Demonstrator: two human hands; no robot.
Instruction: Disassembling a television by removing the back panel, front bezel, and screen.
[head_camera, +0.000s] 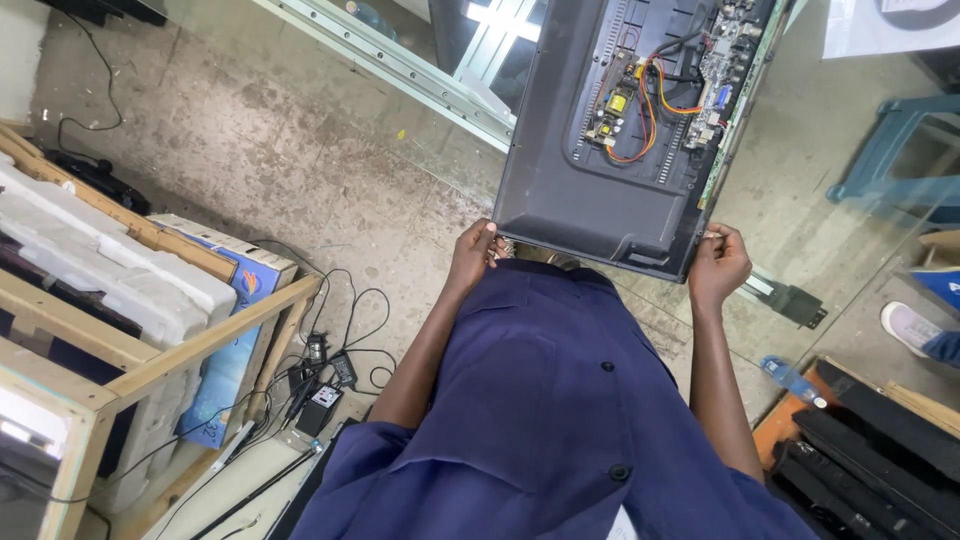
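Observation:
I hold a flat screen panel (600, 190) with its dark back cover toward me, tilted over the concrete floor. Exposed circuit boards (640, 90) with orange and red wires sit in its upper part. My left hand (474, 252) grips the panel's near left corner. My right hand (716, 264) grips the near right corner. My dark blue work coat (540, 410) fills the lower middle of the view.
A wooden rack (130, 350) at the left holds white foam blocks (100, 260) and a blue carton (235, 330). Black power adapters and cables (325, 385) lie on the floor beside it. Metal rails (400, 65) lie ahead. Another person's shoe (910, 325) shows at the right.

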